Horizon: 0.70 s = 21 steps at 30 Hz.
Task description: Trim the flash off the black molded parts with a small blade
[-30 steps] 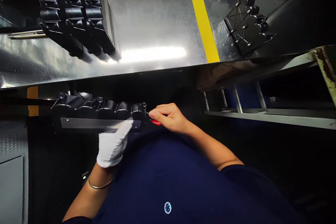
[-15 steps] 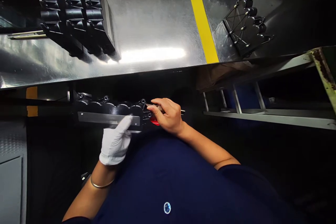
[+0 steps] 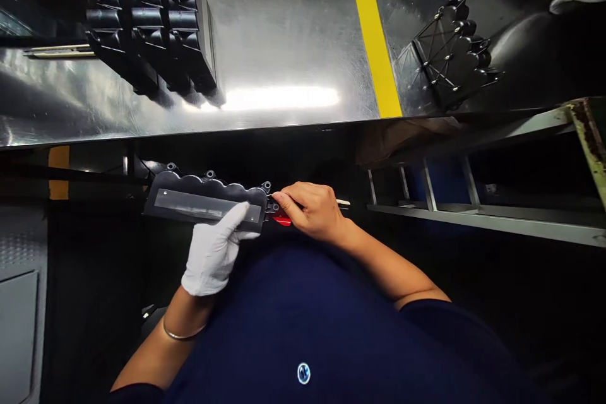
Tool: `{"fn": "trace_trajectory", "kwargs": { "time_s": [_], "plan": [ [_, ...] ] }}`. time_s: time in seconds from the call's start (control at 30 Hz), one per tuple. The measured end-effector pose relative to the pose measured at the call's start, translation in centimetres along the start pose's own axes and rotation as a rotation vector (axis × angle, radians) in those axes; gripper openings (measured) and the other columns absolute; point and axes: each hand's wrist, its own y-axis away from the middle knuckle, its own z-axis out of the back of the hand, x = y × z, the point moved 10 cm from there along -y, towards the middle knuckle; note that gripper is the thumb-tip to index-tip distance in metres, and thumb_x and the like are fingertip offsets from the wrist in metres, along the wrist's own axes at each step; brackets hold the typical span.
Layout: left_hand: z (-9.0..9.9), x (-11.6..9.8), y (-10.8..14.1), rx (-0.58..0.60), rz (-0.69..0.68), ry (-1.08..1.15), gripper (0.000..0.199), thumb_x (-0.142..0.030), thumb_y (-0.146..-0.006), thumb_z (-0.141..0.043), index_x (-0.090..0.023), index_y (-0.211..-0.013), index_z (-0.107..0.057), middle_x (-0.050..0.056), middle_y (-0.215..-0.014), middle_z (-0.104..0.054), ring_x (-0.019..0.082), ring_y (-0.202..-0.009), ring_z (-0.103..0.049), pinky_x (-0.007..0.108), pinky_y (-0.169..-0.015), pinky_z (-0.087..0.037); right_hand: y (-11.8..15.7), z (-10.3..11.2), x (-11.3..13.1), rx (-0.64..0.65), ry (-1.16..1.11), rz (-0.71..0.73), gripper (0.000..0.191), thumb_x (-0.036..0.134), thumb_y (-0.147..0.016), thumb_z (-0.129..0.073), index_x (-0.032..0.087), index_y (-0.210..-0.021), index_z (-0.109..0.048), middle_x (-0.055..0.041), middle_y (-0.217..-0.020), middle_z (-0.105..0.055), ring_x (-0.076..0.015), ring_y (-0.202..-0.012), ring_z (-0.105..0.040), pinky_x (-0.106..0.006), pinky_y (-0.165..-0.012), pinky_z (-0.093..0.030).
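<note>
Gloved left hand (image 3: 213,252) gripping black plastic part (image 3: 203,202); bare right hand (image 3: 310,211) pinching red-handled tool (image 3: 281,219) at part's end.

A white glove (image 3: 213,259), a black moulded plastic part (image 3: 203,184) with a grey strip (image 3: 206,205), a red tool handle (image 3: 282,219), a navy shirt (image 3: 303,322), and a yellow stripe (image 3: 374,31) across the silver steel table (image 3: 284,44)

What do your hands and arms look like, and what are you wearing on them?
The left hand wears a white cloth glove, and a thin gold-coloured bangle circles that wrist. The right hand has no glove. Both arms come out of navy short sleeves.
</note>
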Motion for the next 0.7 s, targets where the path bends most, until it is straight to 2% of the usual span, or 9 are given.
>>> {"fn": "trace_trajectory", "kwargs": {
  "time_s": [0.1,0.17,0.23,0.3,0.33,0.37,0.4,0.53,0.7],
  "plan": [
    [0.4,-0.1,-0.1,0.001,-0.056,-0.051,0.022,-0.006,-0.061,-0.079,-0.021,-0.075,-0.072,0.0,-0.088,-0.075,0.023,-0.095,-0.071,0.02,-0.062,-0.061,-0.1,-0.4,-0.2,0.048,0.011,-0.022,0.04,0.036,-0.098,-0.047,0.016,-0.071,-0.068,-0.0033,-0.067,-0.07,-0.0099,-0.059,-0.06,-0.023,-0.058,-0.037],
    [0.7,-0.1,-0.1,-0.001,-0.074,-0.072,0.023,-0.005,-0.061,-0.079,-0.021,-0.076,-0.073,0.0,-0.088,-0.075,0.023,-0.096,-0.071,0.019,-0.063,-0.06,-0.3,-0.6,-0.6,0.133,-0.01,-0.033,0.041,0.036,-0.098,-0.046,0.016,-0.071,-0.068,-0.0029,-0.069,-0.071,-0.0095,-0.061,-0.06,-0.022,-0.057,-0.035],
    [0.3,0.3,-0.2,0.044,-0.031,-0.054,0.023,-0.007,-0.062,-0.08,-0.018,-0.081,-0.074,0.001,-0.093,-0.075,0.023,-0.098,-0.07,0.02,-0.069,-0.06,-0.3,-1.3,-0.4,0.324,-0.061,0.033,0.041,0.036,-0.098,-0.047,0.016,-0.07,-0.068,-0.002,-0.067,-0.07,-0.009,-0.06,-0.06,-0.022,-0.055,-0.032],
    [-0.3,0.5,-0.4,0.113,0.019,-0.007,0.023,-0.012,-0.066,-0.079,-0.016,-0.089,-0.074,0.003,-0.098,-0.075,0.022,-0.097,-0.07,0.022,-0.075,-0.06,0.5,-2.1,0.9,0.597,-0.137,0.205,0.039,0.039,-0.096,-0.051,0.017,-0.068,-0.068,-0.0007,-0.065,-0.069,-0.0084,-0.057,-0.058,-0.022,-0.054,-0.032],
    [-0.6,0.7,-0.5,0.153,0.051,0.019,0.026,-0.014,-0.068,-0.078,-0.016,-0.093,-0.073,0.003,-0.099,-0.075,0.022,-0.096,-0.071,0.023,-0.077,-0.06,1.0,-2.1,1.6,0.698,-0.169,0.292,0.038,0.039,-0.095,-0.053,0.017,-0.068,-0.068,-0.0004,-0.065,-0.068,-0.0082,-0.056,-0.058,-0.022,-0.054,-0.032],
    [-0.9,0.9,-0.6,0.188,0.085,0.043,0.028,-0.015,-0.07,-0.077,-0.016,-0.098,-0.073,0.004,-0.099,-0.075,0.022,-0.093,-0.072,0.025,-0.077,-0.06,1.2,-1.8,2.0,0.746,-0.186,0.351,0.038,0.04,-0.095,-0.053,0.017,-0.069,-0.068,-0.0006,-0.066,-0.069,-0.0084,-0.057,-0.057,-0.022,-0.055,-0.032],
    [-1.1,1.2,-0.7,0.211,0.125,0.059,0.029,-0.016,-0.072,-0.076,-0.016,-0.101,-0.072,0.004,-0.098,-0.076,0.022,-0.09,-0.073,0.025,-0.075,-0.061,1.1,-1.4,2.2,0.748,-0.186,0.384,0.037,0.039,-0.096,-0.052,0.017,-0.071,-0.068,-0.0011,-0.067,-0.069,-0.0087,-0.058,-0.058,-0.023,-0.056,-0.033],
    [-1.3,2.9,-0.9,0.254,0.287,0.064,0.026,-0.013,-0.074,-0.072,-0.013,-0.1,-0.072,0.007,-0.093,-0.077,0.02,-0.079,-0.074,0.023,-0.068,-0.061,-0.6,0.0,1.7,0.568,-0.049,0.361,0.04,0.041,-0.098,-0.046,0.016,-0.074,-0.067,-0.0028,-0.067,-0.066,-0.0104,-0.06,-0.056,-0.025,-0.055,-0.03],
    [-1.5,3.3,-0.8,0.262,0.291,0.003,0.023,-0.015,-0.072,-0.074,-0.011,-0.095,-0.073,0.007,-0.084,-0.076,0.019,-0.07,-0.072,0.023,-0.064,-0.06,-0.9,-0.6,1.5,0.547,0.033,0.353,0.042,0.041,-0.097,-0.046,0.016,-0.068,-0.063,-0.0009,-0.061,-0.061,-0.0094,-0.054,-0.05,-0.026,-0.053,-0.024]
  ]
}}
